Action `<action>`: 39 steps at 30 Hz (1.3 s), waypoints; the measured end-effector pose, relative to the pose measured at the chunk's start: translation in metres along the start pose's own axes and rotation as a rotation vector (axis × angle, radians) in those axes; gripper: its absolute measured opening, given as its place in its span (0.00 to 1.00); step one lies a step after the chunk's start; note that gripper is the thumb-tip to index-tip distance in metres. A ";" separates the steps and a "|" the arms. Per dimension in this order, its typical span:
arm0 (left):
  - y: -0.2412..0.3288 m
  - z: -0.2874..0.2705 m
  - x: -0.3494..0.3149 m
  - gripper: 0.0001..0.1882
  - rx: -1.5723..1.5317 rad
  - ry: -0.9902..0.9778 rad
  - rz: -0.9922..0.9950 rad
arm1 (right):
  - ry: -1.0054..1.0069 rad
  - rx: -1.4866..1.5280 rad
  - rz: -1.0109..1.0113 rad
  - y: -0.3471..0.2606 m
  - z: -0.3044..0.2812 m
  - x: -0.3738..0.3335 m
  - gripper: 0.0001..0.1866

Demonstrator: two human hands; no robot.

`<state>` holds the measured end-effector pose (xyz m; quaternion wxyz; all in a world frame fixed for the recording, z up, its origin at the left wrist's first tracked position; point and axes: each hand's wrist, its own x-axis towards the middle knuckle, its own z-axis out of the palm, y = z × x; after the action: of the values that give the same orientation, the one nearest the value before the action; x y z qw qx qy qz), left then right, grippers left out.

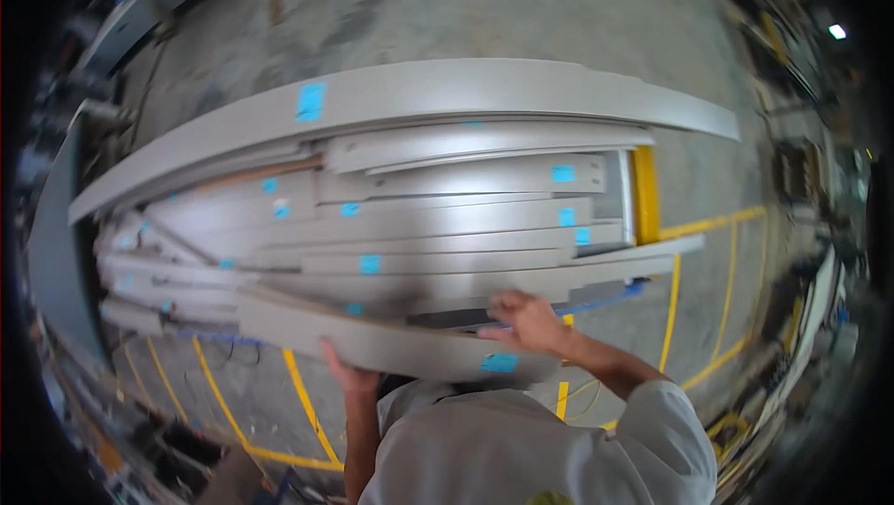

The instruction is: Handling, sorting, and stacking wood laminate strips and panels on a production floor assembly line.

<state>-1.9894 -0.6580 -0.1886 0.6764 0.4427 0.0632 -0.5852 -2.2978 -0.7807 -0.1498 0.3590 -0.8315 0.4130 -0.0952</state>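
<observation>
A long grey panel lies slantwise along the near side of a stack, its right end close to my body. A blue tape label sticks to that end and looks smeared by motion. My left hand holds the panel's near edge, with part of the fingers hidden at the panel. Above the panel's right part, by its far edge, is my right hand. Its fingers are curled and slightly blurred; whatever they may hold is hidden.
Beyond lie stacked grey panels with blue labels, and one long curved-looking panel at the far side. A yellow beam stands at the stack's right end. Yellow lines mark the concrete floor. A grey sheet rises at left.
</observation>
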 end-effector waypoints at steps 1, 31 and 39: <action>0.003 0.004 -0.004 0.33 -0.005 0.002 0.006 | 0.030 -0.013 0.036 0.024 -0.006 0.013 0.24; -0.004 -0.015 -0.024 0.39 -0.129 0.314 -0.165 | -0.035 -0.615 0.485 0.266 -0.027 0.126 0.62; -0.007 -0.025 -0.025 0.39 -0.147 0.344 -0.139 | 0.017 -0.675 0.428 0.256 -0.037 0.118 0.54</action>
<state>-1.9922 -0.6226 -0.1922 0.6443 0.4800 0.2508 -0.5400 -2.3975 -0.9917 -0.3126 0.0742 -0.7971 0.5879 0.1160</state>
